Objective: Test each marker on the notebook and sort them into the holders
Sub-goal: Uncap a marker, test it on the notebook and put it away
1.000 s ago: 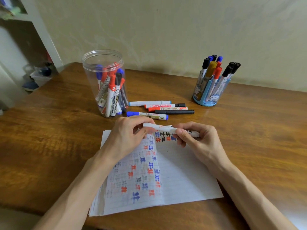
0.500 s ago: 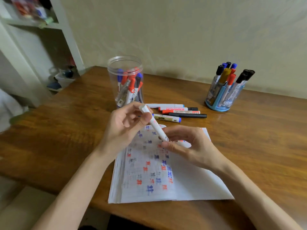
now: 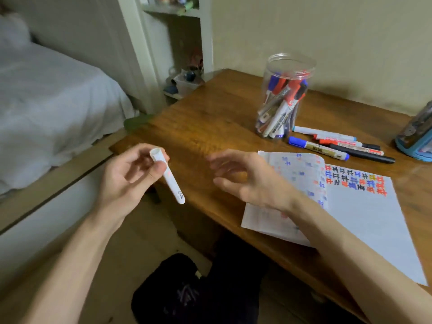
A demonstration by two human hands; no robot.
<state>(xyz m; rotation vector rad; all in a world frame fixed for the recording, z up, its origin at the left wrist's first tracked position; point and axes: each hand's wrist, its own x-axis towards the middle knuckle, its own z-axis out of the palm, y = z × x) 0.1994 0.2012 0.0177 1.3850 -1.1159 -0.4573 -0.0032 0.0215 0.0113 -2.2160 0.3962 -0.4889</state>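
**A:** Where is the white marker (image 3: 168, 177) found, and how is it held?

**B:** It is pinched near its upper end between the thumb and curled fingers of the left hand (image 3: 127, 176). It is tilted, with the rounded lower end hanging free below the fingers. It is kept off the wooden table (image 3: 210, 118), just outside the near edge, over the floor (image 3: 140, 242).

**A:** And the right hand (image 3: 250, 183)?

**B:** Nothing is held by it. Its fingers are loosely spread and slightly bent, though they are blurred. They are poised above the table's corner, apart from the marker.

**A:** What room is left around the fingers?

**B:** A bare strip of wood is seen beyond both sets of fingers. The notebook (image 3: 364, 211) lies just to the right of the right fingers, one page curled over. A bed (image 3: 46, 101) is set to the left of the left fingers, well apart.

**A:** Materials and shapes?

**B:** The table is glossy, grained and straight-edged. The notebook paper is lined and covered with red, blue and black marks. Beyond the right fingers a clear plastic jar (image 3: 288, 66), round and ribbed at the rim, is packed with markers. Loose markers (image 3: 327, 137) are laid beside it, and a blue holder (image 3: 415, 146) is cut off at the frame's right edge.
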